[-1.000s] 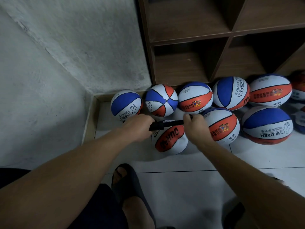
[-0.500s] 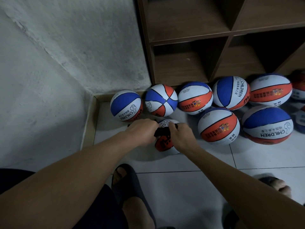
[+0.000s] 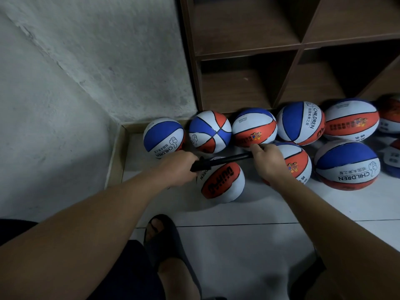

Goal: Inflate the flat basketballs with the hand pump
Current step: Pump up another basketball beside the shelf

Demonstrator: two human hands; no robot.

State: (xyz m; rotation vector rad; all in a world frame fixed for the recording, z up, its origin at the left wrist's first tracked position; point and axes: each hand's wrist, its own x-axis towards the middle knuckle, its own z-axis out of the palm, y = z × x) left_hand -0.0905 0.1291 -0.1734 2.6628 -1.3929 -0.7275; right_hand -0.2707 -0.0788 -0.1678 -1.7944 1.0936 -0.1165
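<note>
A black hand pump [image 3: 223, 161] stretches nearly level above a red, white and blue basketball [image 3: 223, 182] on the floor. My left hand [image 3: 176, 168] is closed around the pump's body at its left end. My right hand [image 3: 267, 160] grips the pump's handle at the right end, with the rod drawn out between the hands. The needle and the ball's valve are hidden under my left hand. Several more balls of the same colours lie behind, such as one [image 3: 163, 137] at the left and one [image 3: 347, 165] at the right.
A dark wooden shelf unit [image 3: 249, 50] with open compartments stands behind the balls. A rough grey wall [image 3: 75, 72] closes the left side. My foot in a dark sandal [image 3: 164, 237] rests on the white tiled floor [image 3: 249, 245] near the ball.
My right hand pushed the handle in toward the left hand half a second ago and has now pulled it back out to the right. The left hand stayed put.
</note>
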